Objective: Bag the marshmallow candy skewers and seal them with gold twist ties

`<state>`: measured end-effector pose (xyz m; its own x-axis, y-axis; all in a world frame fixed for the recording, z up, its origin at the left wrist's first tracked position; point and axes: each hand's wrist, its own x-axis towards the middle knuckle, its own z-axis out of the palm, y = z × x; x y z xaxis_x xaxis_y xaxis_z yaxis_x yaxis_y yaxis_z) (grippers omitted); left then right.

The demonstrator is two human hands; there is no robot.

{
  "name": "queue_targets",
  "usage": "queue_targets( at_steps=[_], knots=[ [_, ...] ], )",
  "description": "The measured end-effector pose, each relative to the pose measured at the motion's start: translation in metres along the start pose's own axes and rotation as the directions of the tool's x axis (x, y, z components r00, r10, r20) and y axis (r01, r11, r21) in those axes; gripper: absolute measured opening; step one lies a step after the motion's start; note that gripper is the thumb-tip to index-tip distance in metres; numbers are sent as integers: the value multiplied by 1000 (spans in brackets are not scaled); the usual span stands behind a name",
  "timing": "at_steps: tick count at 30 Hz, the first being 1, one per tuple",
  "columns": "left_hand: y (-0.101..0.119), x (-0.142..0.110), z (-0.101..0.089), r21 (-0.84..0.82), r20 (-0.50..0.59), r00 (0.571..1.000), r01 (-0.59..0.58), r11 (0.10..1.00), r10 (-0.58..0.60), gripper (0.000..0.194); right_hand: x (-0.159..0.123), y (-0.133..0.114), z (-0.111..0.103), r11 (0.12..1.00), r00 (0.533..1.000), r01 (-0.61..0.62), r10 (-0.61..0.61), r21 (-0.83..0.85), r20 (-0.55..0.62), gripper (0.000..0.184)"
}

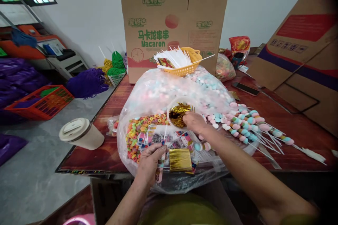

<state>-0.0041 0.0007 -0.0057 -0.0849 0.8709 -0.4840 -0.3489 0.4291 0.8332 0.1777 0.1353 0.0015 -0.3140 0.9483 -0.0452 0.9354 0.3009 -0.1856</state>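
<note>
My left hand (151, 161) is closed at the front of the table, pinching a thin white stick (166, 134) together with a narrow printed plastic strip (159, 174). My right hand (194, 121) reaches over the rim of a round clear tub (169, 121), its fingers closed among gold twist ties (180, 109); the fingertips are partly hidden. Between the hands lie printed plastic packets (155, 130) and a flat bundle of gold ties (180, 160). Ring-shaped colourful candies (134, 130) fill the left side of the large clear plastic bag (124, 112).
Skewers of pastel marshmallows (244, 121) lie to the right, near a phone (246, 89). Behind the bag stand a yellow basket (185, 70) of white sticks and a cardboard box (155, 14). A lidded cup (83, 133) is at the left edge.
</note>
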Motion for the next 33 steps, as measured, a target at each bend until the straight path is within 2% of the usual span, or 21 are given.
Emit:
queue_targets(
  at_steps=[4, 7, 9, 10, 12, 15, 17, 21, 24, 28, 33],
  knots=[
    [-5, 12, 0, -18, 53, 998, 16, 1000, -15, 36, -8, 11, -19, 998, 999, -32, 32, 48, -16, 19],
    [-6, 15, 9, -53, 121, 992, 42, 998, -35, 39, -30, 2, -29, 992, 1000, -10, 12, 124, -16, 19],
    [-5, 15, 12, -91, 112, 993, 33, 995, -23, 39, -50, -9, -28, 957, 997, 82, -77, 279, -30, 19],
    [-3, 15, 13, -101, 101, 995, 26, 995, -16, 39, -59, -15, -24, 912, 990, 139, -128, 385, -54, 18],
    [-1, 14, 13, -100, 96, 995, 13, 995, -3, 38, -69, -23, -14, 859, 987, 157, -115, 488, -115, 18],
    [-1, 11, 15, -76, 108, 994, 16, 997, -8, 37, -56, -22, -1, 910, 981, -15, 94, 414, -171, 21],
    [-4, 8, 16, -65, 88, 996, 25, 998, -19, 38, -34, -15, 0, 927, 969, -93, 168, 363, -180, 20],
    [-8, 2, 14, -63, 65, 998, 24, 998, -20, 38, -5, 1, -9, 944, 973, -73, 138, 320, -185, 14],
    [-9, 1, 10, -63, 65, 998, 30, 998, -26, 38, -10, 9, -9, 936, 972, -44, 121, 350, -200, 17],
    [-7, 3, 11, -62, 108, 993, 51, 997, -44, 38, -20, 17, 4, 889, 970, -74, 169, 451, -173, 19],
    [-8, 7, 15, -71, 121, 991, 62, 996, -53, 36, -4, 25, 1, 852, 961, -100, 216, 513, -172, 14]
  ],
)
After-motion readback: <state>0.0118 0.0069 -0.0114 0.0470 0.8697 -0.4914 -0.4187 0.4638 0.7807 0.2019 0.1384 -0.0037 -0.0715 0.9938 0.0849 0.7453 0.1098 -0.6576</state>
